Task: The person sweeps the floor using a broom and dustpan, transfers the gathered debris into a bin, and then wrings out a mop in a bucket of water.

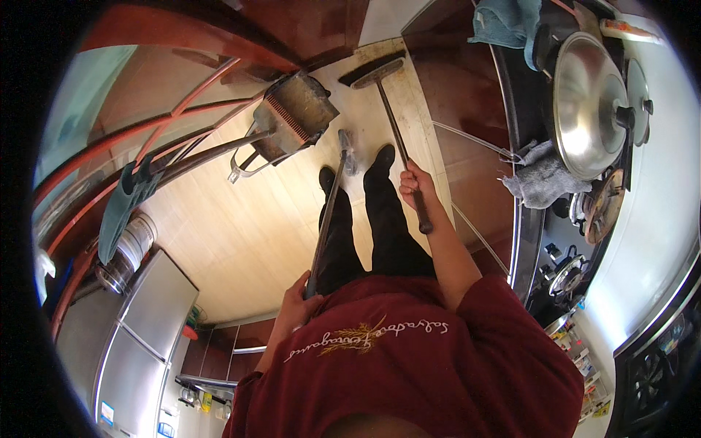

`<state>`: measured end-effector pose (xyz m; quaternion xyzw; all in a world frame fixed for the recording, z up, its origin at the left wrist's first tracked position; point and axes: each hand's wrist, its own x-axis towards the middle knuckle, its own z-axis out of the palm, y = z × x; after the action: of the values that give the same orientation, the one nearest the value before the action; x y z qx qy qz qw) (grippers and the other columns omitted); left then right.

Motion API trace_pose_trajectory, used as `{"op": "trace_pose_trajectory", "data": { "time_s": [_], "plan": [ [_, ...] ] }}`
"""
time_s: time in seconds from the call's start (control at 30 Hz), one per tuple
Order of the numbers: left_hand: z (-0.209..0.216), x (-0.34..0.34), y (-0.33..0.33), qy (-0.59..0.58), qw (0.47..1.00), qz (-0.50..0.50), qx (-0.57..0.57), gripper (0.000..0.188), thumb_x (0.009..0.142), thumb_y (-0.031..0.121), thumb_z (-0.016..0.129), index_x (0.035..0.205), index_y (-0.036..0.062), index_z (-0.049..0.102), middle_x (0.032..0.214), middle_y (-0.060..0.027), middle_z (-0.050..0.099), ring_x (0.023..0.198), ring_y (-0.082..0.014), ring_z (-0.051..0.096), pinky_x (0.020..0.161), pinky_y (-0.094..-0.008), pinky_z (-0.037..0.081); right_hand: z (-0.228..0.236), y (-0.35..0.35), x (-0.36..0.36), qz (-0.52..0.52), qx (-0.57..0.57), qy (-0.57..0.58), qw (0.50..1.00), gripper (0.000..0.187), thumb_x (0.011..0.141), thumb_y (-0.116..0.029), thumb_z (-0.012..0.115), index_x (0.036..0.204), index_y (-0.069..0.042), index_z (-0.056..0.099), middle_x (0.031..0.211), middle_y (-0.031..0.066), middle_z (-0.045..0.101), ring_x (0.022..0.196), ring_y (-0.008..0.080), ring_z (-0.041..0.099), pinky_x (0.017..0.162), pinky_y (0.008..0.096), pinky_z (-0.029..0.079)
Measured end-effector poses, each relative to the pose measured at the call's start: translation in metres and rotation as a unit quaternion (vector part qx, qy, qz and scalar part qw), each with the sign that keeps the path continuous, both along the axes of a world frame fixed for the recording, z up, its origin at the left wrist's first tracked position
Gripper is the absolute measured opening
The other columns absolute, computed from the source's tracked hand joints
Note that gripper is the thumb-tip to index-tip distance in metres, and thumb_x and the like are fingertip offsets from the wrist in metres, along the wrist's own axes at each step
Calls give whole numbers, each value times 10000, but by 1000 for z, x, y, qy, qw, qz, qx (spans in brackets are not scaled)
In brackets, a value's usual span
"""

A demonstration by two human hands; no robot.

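Observation:
My right hand [416,187] is wrapped round the upper handle of a broom [391,109]. Its wide dark head rests on the floor by the far cabinets. Near my waist, the fingers of my left hand [295,305] close round a long dark pole [328,215]. The pole slants down between my feet to a narrow grey end piece [349,153], whose kind I cannot make out. A dirty dustpan [281,120] with a toothed edge and a long handle stands to the left, apart from both hands.
A stove counter on the right holds a large lidded wok [591,106], a grey rag [542,177] and burners. A blue-green cloth [507,29] hangs at its far end. Red-framed glass [175,113] and a silver fridge [139,328] line the left. Pale floor [241,241] lies between.

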<state>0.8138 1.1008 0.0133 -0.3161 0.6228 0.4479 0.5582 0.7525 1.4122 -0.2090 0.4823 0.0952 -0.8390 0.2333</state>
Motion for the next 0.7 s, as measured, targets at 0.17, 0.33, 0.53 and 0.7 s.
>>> {"op": "trace_pose_trajectory", "data": {
  "time_s": [0.17,0.33,0.53,0.7],
  "plan": [
    [-21,10,-17,29,1000,-10,4,639,720,3,587,1284,-27,289,846,-102,579,717,-108,527,639,-236,440,77,14,26,-36,-21,17,999,53,884,-211,439,908,-194,484,513,-68,362,340,20,310,330,185,267],
    [-18,2,-16,12,1000,8,11,647,714,5,597,1284,-21,293,842,-96,581,708,-110,525,636,-233,436,84,7,2,-36,-137,77,987,349,921,-301,335,619,-139,397,466,-51,360,324,42,332,326,206,277],
    [-22,4,-20,-8,1000,-28,-3,666,708,4,601,1293,-12,281,815,-81,577,690,-108,522,616,-232,433,-44,11,-42,-13,8,21,1000,191,866,-232,471,695,-167,415,525,-34,413,356,46,346,320,198,285],
    [-30,5,-15,29,999,-35,14,667,707,5,603,1292,-12,283,766,-61,562,653,-94,508,594,-226,426,-23,-2,26,-54,-25,32,998,132,868,-178,453,989,-221,483,532,-39,412,356,45,351,318,205,286]
  ]
}}
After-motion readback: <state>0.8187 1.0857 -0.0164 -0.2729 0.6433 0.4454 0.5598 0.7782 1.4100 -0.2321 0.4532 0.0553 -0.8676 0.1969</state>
